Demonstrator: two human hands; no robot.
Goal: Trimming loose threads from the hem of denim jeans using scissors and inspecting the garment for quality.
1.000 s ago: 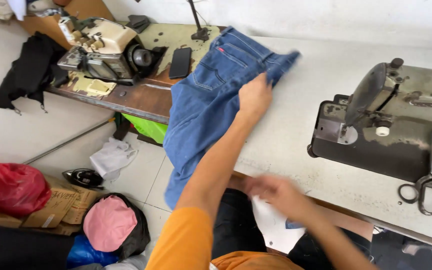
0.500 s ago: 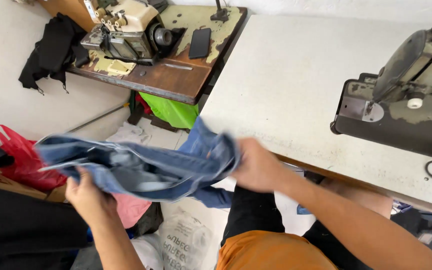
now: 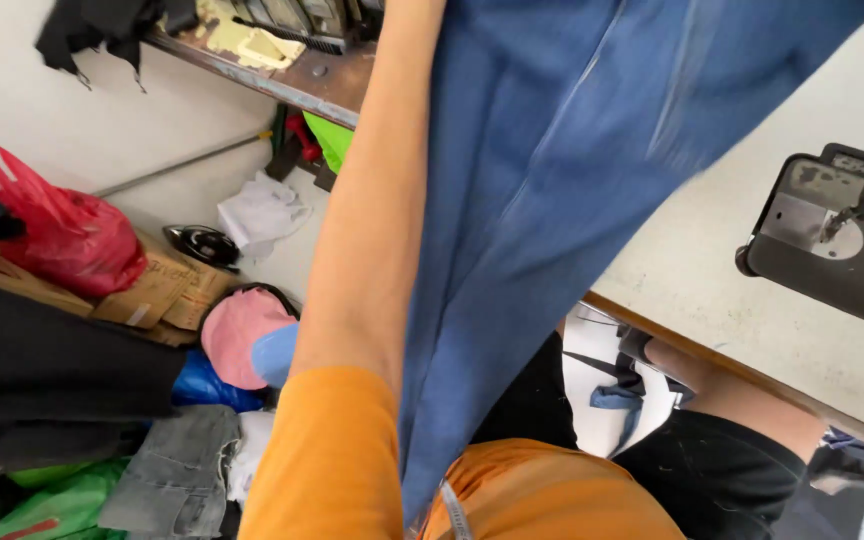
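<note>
— What was nearest to you?

— An orange sleeve (image 3: 337, 460), and from it the person's bare left arm (image 3: 372, 220) rose straight up out of sight. The left hand was above the top edge, so I could not tell how it gripped. The right hand was not visible either.

— And the cloth?

— A long blue denim garment (image 3: 552, 190) hung right beside that arm, falling from the top down to the person's lap, in front of the pale worktable (image 3: 752, 310).

— Anything around it?

— On the floor to the left lay a pink round cushion (image 3: 237, 335), a red plastic bag (image 3: 72, 235) and flattened brown cardboard (image 3: 157, 295). Farther off, on the right, sat a dark sewing machine base (image 3: 832, 255) on the table.
</note>
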